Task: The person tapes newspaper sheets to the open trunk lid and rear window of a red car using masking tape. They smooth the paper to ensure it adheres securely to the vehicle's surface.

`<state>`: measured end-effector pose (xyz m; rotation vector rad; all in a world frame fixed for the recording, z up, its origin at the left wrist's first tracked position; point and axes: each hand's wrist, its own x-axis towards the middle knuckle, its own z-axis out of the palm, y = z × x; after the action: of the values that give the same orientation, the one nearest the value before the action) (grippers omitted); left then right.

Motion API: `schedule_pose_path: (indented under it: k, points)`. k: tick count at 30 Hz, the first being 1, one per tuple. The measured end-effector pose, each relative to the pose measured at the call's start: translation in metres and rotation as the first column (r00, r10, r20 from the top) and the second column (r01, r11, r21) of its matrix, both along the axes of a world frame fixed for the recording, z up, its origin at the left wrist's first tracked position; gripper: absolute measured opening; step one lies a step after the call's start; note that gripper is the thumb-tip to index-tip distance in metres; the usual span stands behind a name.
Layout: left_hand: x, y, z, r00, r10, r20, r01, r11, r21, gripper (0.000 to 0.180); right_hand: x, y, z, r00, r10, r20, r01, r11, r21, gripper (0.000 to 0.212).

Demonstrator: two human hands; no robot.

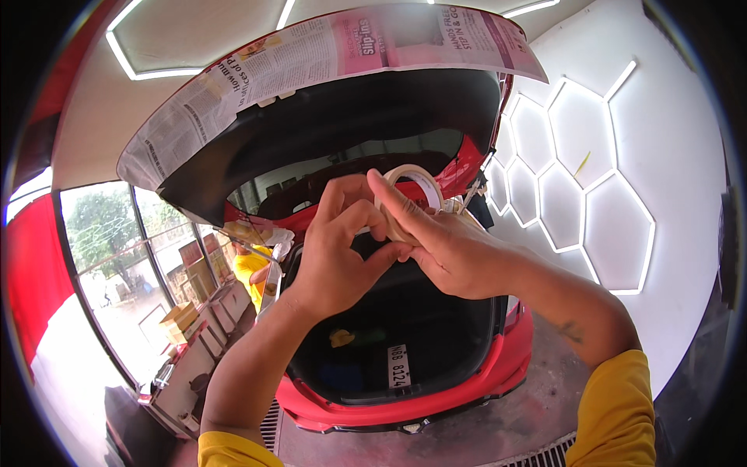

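A cream roll of masking tape [411, 172] is held up in front of the open back of a red car. My right hand [459, 253] grips it from the right, thumb laid along its near side. My left hand [336, 245] is closed at the roll's left edge, its fingers curled and its thumb tip by my right hand. The fingers hide part of the tape, and a loose end cannot be made out. Above my hands, newspaper sheets [311, 74] cover the outer edge of the raised tailgate [311, 128].
Below lies the dark boot [350, 373] with a licence plate [398, 367] and a small yellow item [341, 338]. The red bumper [451, 401] borders it. A person in yellow [250, 268] stands at the left, near a ledge with boxes [180, 319]. Hexagonal lights line the right wall [669, 156].
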<state>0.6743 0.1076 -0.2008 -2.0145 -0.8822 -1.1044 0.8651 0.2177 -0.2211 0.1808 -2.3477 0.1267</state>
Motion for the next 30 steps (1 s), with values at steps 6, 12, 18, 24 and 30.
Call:
schedule_pose_path:
  k: [6,12,18,24,30]
  points:
    - [-0.018,0.018,-0.020,0.982,-0.151,0.115,0.168,0.974,-0.153,0.065,-0.009,0.008,-0.018,0.981,-0.148,0.122,0.149,0.989,-0.005,0.103]
    - [-0.026,0.039,-0.020,0.976,-0.164,0.140,0.179,0.978,-0.104,0.026,0.008,0.010,-0.019,0.962,-0.168,0.218,0.175,0.984,-0.016,0.105]
    - [0.007,0.050,-0.038,0.994,0.068,0.082,-0.071,0.997,0.036,0.018,0.032,0.021,-0.018,0.943,-0.136,0.303,0.133,0.991,0.030,0.106]
    - [0.056,0.125,-0.073,0.947,-0.187,0.261,0.207,0.977,-0.053,0.021,0.084,0.122,-0.051,0.999,-0.037,0.020,0.033,0.985,0.169,0.092]
    - [0.128,0.181,-0.078,0.876,-0.169,0.452,0.264,0.952,-0.154,0.018,0.163,0.210,-0.036,0.905,0.242,-0.350,-0.095,0.917,0.388,0.057]
